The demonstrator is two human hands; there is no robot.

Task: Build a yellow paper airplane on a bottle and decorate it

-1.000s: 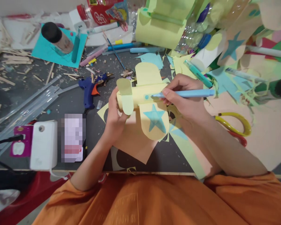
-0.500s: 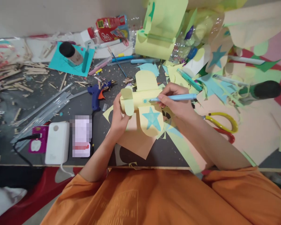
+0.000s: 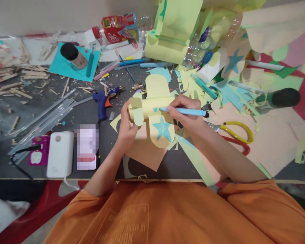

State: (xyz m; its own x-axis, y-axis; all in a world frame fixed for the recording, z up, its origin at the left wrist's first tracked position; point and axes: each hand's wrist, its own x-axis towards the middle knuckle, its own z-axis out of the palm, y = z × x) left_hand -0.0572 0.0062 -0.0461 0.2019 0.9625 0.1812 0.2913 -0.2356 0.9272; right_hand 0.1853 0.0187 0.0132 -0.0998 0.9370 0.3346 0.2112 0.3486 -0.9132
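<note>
A pale yellow paper airplane (image 3: pixel 157 88) lies before me, with a rolled body, two rounded wings and a small tail piece. On its near wing is a blue star (image 3: pixel 162 130), and a small blue mark shows on the body. My left hand (image 3: pixel 127 125) is closed around the tail end. In my right hand (image 3: pixel 185 110) a light blue marker (image 3: pixel 190 111) is pinched, its tip at the body beside the blue mark. Beneath the airplane is a tan paper sheet (image 3: pixel 148 154).
Left of the airplane lie a blue glue gun (image 3: pixel 101 103), a phone (image 3: pixel 87 147), a white power bank (image 3: pixel 60 154) and clear glue sticks (image 3: pixel 44 118). Scissors (image 3: pixel 237 130) rest on paper at right. A red-labelled bottle (image 3: pixel 118 28) and several markers are behind.
The whole view has shifted slightly, moving things a little left. The marker's rear end has tipped lower, while its tip stays near the blue mark on the body. Both hands keep their holds.
</note>
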